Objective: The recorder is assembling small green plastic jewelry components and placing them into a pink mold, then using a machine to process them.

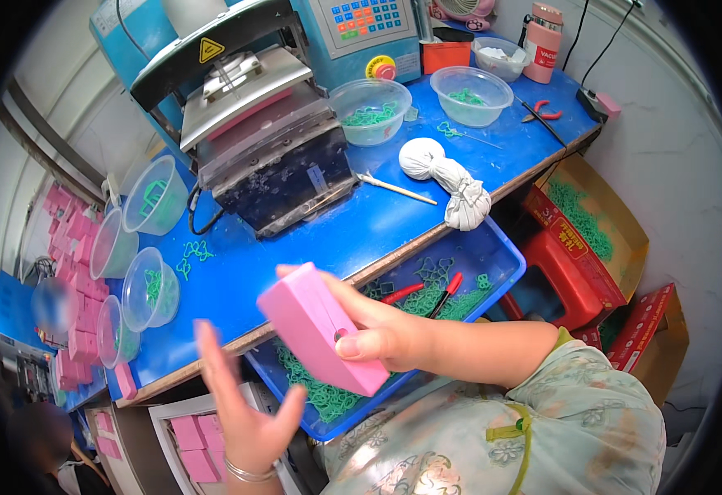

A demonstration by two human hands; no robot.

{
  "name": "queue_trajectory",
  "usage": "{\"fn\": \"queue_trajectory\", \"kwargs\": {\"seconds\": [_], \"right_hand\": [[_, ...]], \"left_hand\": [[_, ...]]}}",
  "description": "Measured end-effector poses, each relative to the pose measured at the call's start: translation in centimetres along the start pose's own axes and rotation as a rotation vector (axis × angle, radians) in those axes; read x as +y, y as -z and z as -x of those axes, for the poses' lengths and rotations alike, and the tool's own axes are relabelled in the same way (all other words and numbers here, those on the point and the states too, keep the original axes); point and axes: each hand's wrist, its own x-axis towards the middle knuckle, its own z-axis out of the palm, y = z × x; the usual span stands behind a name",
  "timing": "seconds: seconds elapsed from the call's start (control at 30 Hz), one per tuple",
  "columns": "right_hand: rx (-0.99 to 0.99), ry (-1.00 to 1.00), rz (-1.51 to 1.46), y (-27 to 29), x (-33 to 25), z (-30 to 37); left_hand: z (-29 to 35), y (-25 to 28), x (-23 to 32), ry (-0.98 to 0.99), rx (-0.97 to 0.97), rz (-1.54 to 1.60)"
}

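Note:
A thick pink rectangular block (319,326) is held up over the table's front edge by my right hand (373,326). The thumb presses on its side, where a thin split line and a small dark hole show. To the left of the block is my left hand (249,412), fingers spread and slightly blurred, holding nothing. Beneath both hands lies a blue tray (505,256) with green rubbery loops (319,392), red-handled pliers (402,293) and a red-and-black tool (447,294).
A press machine (282,177) stands on the blue table (253,264). Around it are clear bowls (369,124) with green pieces, a wooden-handled tool (398,190) and a tied white cloth bundle (447,181). Pink blocks (84,313) pile up at left; a red stool (567,272) stands right.

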Motion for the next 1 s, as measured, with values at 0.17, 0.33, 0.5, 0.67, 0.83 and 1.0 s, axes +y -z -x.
{"fn": "queue_trajectory", "kwargs": {"seconds": [0.17,0.33,0.5,0.67,0.83,1.0], "right_hand": [[0.160,0.265,0.306,-1.1,2.3,-0.2],[0.187,0.179,0.348,-1.4,2.0,-0.2],[0.199,0.175,0.307,-1.1,1.7,-0.1],[0.162,0.088,0.026,-1.0,0.9,-0.2],[0.175,0.119,-0.184,0.4,0.9,-0.3],[0.178,0.115,-0.308,0.2,0.7,-1.3]], "left_hand": [[0.2,-3.8,2.0,0.288,-0.271,0.870],[0.8,-4.7,1.8,0.333,-0.151,0.823],[1.3,-4.5,1.0,0.367,-0.139,0.876],[1.5,-3.9,1.2,0.446,0.080,1.051],[0.2,-3.0,-0.6,0.487,0.283,1.323],[-1.3,-1.3,-1.1,0.196,0.445,0.608]]}}
